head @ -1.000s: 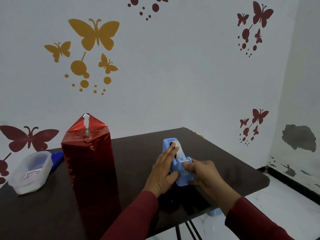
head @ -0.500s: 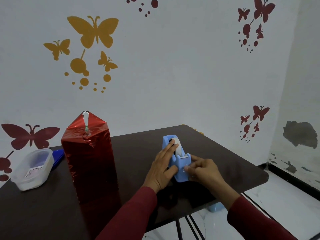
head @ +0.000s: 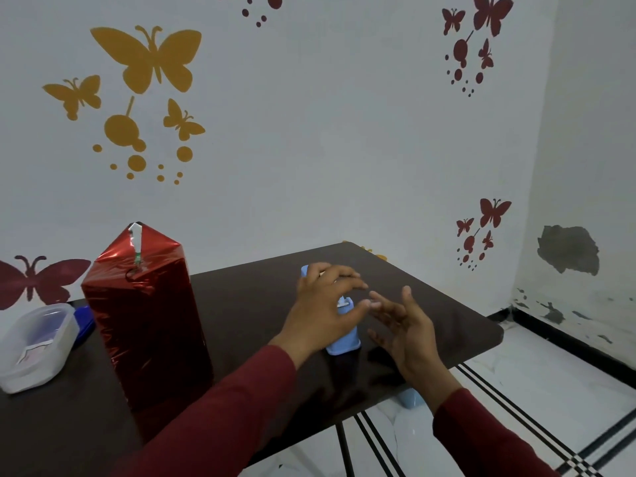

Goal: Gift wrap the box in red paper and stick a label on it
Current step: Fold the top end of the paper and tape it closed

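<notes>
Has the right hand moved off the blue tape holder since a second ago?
Yes. The right hand has come off the tape holder toward the table's right edge, fingers spread.

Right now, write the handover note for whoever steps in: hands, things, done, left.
Left hand: fingers spread and lightly curled over the blue tape dispenser; whether it grips cannot be told.
Right hand: open, beside the dispenser, holding nothing that shows.
Red-wrapped box: stands upright on the dark table, left of the dispenser, top flap folded to a peak.
Clear plastic tub: far left of the table.
Done: box wrapped in red paper.
Left: no label shows on the box; tape the flap if needed, then stick the label.
</notes>
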{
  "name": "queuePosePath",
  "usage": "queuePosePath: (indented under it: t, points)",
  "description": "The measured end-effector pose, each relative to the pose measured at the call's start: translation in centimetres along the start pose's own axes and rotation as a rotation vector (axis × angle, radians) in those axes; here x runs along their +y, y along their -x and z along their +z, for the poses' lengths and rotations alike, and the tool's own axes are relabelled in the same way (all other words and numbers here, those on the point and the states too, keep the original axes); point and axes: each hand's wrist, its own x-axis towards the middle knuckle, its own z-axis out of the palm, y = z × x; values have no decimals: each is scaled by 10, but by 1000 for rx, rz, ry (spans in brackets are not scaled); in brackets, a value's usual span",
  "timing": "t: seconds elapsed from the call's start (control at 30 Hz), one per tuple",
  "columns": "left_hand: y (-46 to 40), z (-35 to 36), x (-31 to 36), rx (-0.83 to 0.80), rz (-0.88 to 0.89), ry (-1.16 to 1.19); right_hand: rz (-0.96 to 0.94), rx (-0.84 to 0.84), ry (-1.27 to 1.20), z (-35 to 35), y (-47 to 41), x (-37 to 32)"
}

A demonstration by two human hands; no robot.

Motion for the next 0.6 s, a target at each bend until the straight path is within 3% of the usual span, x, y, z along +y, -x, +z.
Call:
queuePosePath:
  t: [0.1, 0.23, 0.4, 0.47, 0.6]
  points:
    - [-19, -9, 10, -251, 0, -120, -35, -13, 54, -1, 1, 3]
    - [-32, -11, 14, -356, -3, -170, -37, -22, 104, -3, -2, 6]
    - [-32, -17, 19, -298, 16, -107, 98, 6, -62, -7, -5, 0]
    - [-31, -16, 19, -229, -66, 12, 133, 42, -147, -9, -5, -2]
    - [-32, -15, 13, -105, -241, 287, 11, -5, -72, -11, 1, -3]
